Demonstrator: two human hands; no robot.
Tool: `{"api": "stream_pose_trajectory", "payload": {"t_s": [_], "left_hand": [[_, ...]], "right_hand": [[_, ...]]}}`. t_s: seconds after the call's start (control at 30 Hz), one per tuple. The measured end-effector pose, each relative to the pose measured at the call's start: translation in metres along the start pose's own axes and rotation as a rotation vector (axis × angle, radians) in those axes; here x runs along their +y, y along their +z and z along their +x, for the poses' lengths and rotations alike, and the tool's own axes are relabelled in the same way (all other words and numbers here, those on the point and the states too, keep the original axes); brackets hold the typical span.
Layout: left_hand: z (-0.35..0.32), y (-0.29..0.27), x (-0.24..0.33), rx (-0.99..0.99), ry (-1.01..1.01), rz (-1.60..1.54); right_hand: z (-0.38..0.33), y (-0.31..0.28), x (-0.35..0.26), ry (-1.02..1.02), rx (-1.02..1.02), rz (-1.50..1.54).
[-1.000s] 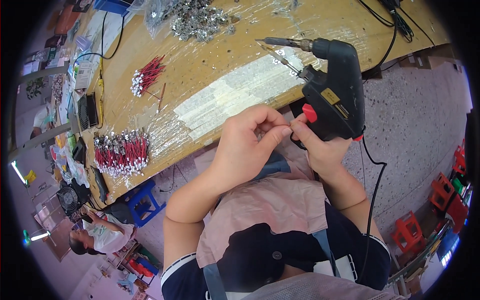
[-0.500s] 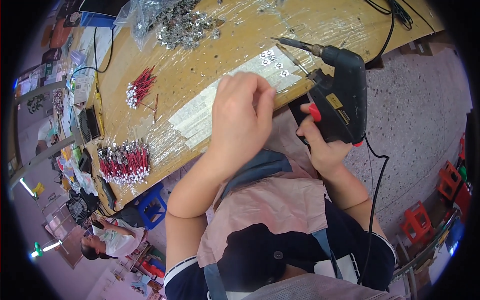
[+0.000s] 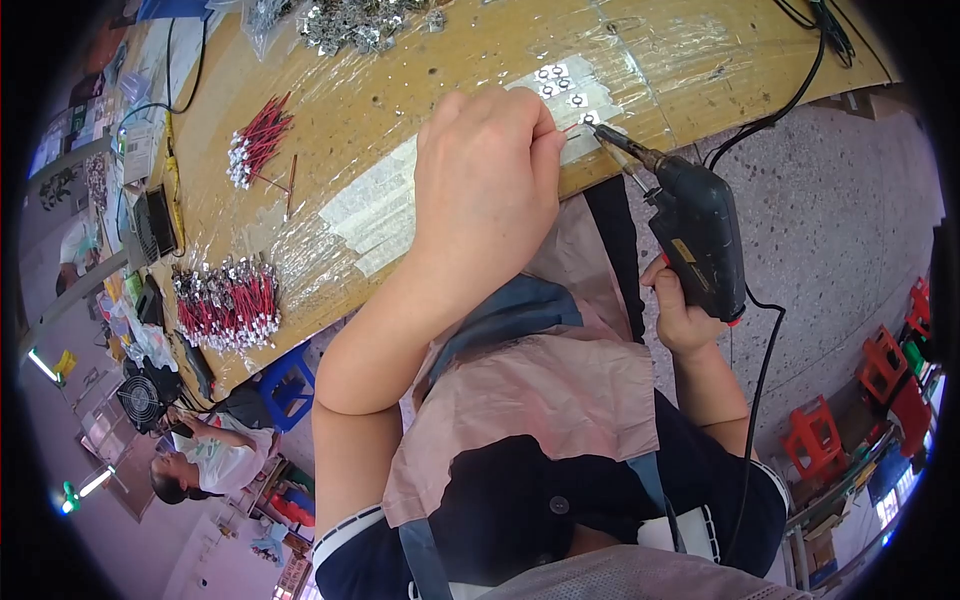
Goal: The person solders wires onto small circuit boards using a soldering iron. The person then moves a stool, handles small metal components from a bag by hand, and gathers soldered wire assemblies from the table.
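Note:
My right hand [image 3: 688, 318] is wrapped round the handle of a black soldering gun [image 3: 702, 225]. Its tip touches, or comes very near, a small metal tab [image 3: 588, 118] on the pale tape [image 3: 372, 212] stuck along the table edge. Beside that tip, my left hand [image 3: 488, 185] pinches a thin red wire [image 3: 572, 127] with thumb and fingers closed; most of the wire is hidden by the hand. Several more metal tabs [image 3: 553, 80] with round holes lie in rows on the tape, just beyond.
Left on the film-covered table [image 3: 400, 110] lie red wires with white ends [image 3: 262, 140], a thin brown stick [image 3: 292, 188] and a larger wire bundle [image 3: 228, 305]. Loose metal pieces [image 3: 360, 22] are heaped at the back. A black cord [image 3: 768, 390] hangs from the gun. Another person [image 3: 215, 450] sits far left.
The soldering gun has swung down and left, bringing its tip to the nearest tab. My left hand has shifted slightly, and the red wire now shows at its fingertips. The whole view has moved a little.

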State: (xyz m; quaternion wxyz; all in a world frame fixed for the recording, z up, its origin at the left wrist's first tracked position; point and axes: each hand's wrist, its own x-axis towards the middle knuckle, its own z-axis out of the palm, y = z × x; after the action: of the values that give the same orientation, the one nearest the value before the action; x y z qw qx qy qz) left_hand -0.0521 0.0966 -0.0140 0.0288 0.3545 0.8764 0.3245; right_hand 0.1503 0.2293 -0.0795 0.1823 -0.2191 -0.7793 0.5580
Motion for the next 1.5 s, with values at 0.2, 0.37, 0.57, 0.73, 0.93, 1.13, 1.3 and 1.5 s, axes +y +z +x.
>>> {"api": "stream_pose_trajectory", "payload": {"t_s": [0.2,0.37,0.57,0.73,0.93,1.13,1.3,1.5], "left_hand": [[0.001,0.001,0.001,0.001,-0.007,0.003],[0.001,0.001,0.003,-0.002,-0.015,0.022],[0.002,-0.001,0.002,-0.017,-0.028,0.036],[0.003,-0.002,0.003,-0.025,-0.028,0.034],[0.003,0.0,0.002,-0.021,-0.026,0.039],[0.002,0.001,0.002,-0.009,-0.025,0.037],[0.003,0.001,0.003,-0.005,-0.023,0.035],[0.0,0.003,0.005,0.029,0.006,0.095]], "right_hand": [[-0.001,-0.002,0.003,0.006,-0.006,0.005],[0.001,-0.003,-0.004,-0.036,-0.001,-0.091],[0.0,-0.005,-0.002,-0.061,0.007,-0.137],[0.001,-0.006,-0.003,-0.048,0.004,-0.061],[0.003,-0.005,-0.004,-0.058,0.005,-0.109],[0.003,-0.008,-0.007,-0.102,0.015,-0.115],[0.004,-0.009,-0.011,-0.061,0.021,0.047],[0.005,-0.003,-0.016,-0.057,0.026,0.168]]}}
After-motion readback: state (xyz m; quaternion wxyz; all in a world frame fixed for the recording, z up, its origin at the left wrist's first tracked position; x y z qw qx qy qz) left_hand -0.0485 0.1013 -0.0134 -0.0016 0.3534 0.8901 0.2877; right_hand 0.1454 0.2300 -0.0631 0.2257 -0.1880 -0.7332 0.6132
